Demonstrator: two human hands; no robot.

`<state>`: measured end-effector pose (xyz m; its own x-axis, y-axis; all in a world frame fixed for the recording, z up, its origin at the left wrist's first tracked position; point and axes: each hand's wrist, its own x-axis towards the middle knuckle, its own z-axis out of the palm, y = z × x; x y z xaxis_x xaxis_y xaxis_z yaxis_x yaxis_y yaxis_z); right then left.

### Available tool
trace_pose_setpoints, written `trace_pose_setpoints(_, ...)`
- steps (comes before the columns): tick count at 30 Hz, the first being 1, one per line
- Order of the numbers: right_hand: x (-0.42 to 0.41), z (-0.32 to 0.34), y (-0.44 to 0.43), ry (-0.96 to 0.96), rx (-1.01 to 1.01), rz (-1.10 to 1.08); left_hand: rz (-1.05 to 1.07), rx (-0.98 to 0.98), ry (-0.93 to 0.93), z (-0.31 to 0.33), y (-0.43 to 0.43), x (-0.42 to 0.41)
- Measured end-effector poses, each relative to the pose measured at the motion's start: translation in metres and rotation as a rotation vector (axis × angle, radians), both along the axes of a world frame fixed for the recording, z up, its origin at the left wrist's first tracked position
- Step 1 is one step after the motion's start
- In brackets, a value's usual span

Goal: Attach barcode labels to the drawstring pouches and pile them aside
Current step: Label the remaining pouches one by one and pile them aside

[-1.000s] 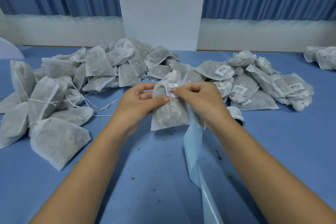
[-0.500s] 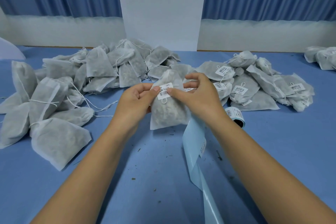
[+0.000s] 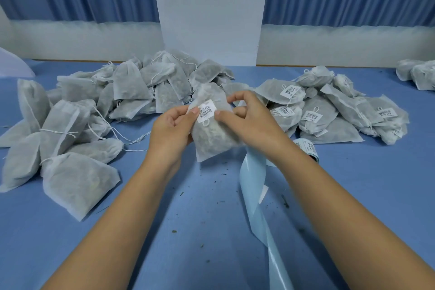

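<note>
**Labelling partly done: one pouch in hand, a large heap outstanding**

Item in work: one pouch (image 3: 213, 134) is held above the table (image 3: 211, 242) at centre, between the two stacks. A barcode label (image 3: 207, 110) sits on its upper face, close to the drawstring loop. It appears stuck down, though whether it is fully pressed flat cannot be told.

Hands: the left hand (image 3: 173, 129) grips the pouch's left edge, with its thumb at the label's left side. The right hand (image 3: 249, 122) grasps the right edge, thumb tip at the label's right side. Neither hand is free.

Done: the labelled pile (image 3: 329, 110) lies to the right, with barcodes visible on several of its pouches.

Outstanding: the unlabelled heap (image 3: 94, 110) spreads from the far centre to the near left. No barcode shows on any of its pouches, and it looks the larger of the two. A few far pouches (image 3: 416, 73) lie at the right edge, and their state cannot be told.

Supplies: the roll (image 3: 307, 148) lies just right of the right wrist. Its spent backing strip (image 3: 254, 195) trails toward the near edge.

Judgement: this pouch is ready, or nearly so, to go onto the right pile. Well over half of the work appears to be left.
</note>
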<state>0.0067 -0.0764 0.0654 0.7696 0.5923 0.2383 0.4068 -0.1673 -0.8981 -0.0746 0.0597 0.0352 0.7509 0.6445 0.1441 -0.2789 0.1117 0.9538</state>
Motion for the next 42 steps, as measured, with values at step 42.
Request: trace_pose_setpoints(42,0.05,-0.012,0.012,-0.01,-0.234,-0.116,0.388,0.179,0.32,-0.029,0.079,0.037)
